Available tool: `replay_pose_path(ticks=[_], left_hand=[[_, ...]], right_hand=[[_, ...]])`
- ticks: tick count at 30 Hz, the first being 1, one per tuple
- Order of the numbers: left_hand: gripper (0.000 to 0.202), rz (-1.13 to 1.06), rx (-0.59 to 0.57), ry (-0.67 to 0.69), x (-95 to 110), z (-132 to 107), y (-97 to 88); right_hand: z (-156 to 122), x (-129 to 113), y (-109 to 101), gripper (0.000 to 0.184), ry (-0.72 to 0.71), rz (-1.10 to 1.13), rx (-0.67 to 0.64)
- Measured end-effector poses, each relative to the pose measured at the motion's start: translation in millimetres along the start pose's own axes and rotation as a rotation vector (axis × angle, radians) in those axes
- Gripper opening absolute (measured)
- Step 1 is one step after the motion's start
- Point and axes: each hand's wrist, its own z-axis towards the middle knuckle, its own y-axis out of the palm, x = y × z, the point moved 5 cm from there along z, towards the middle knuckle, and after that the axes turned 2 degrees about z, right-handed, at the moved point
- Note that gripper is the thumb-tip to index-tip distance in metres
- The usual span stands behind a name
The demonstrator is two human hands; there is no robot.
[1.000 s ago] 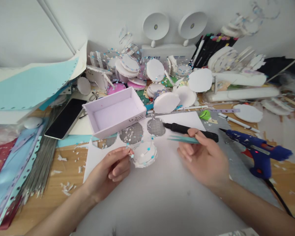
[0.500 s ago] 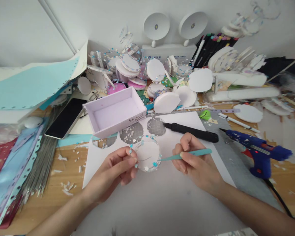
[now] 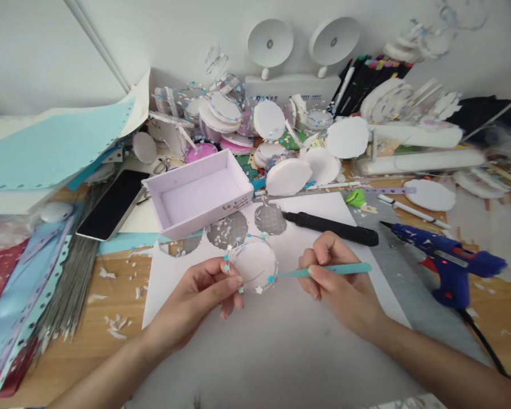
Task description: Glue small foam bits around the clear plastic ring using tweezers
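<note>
My left hand point(image 3: 200, 298) pinches the left rim of a small round white disc point(image 3: 252, 264) trimmed with tiny blue and white sequins, tilted up above the white sheet point(image 3: 306, 238). My right hand point(image 3: 338, 287) grips teal tweezers point(image 3: 323, 271) like a pen. Their tip touches a blue sequin on the disc's right rim.
A lilac open box point(image 3: 198, 193) stands just behind the disc. A black tool point(image 3: 330, 225) lies behind my right hand, a blue glue gun point(image 3: 445, 258) to its right. A phone point(image 3: 113, 204) and paper stacks point(image 3: 46, 153) sit left. Piles of white discs point(image 3: 289, 136) crowd the back.
My left hand lifted the disc off the sheet and tilted its face toward me. My right hand swung the tweezers round and brought their tip to the disc's right rim.
</note>
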Motion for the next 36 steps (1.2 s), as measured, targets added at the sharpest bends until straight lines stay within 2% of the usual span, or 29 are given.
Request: replay_pose_path(ticks=[22, 36], left_hand=[[0.022, -0.041, 0.037, -0.074, -1.6, -0.2, 0.5], [0.023, -0.108, 0.015, -0.109, -3.3, -0.6, 1.6]], right_hand=[[-3.9, -2.1, 3.6, 0.023, -0.041, -0.008, -0.060], [-6.0, -3.1, 5.6, 0.021, -0.073, -0.024, -0.101]])
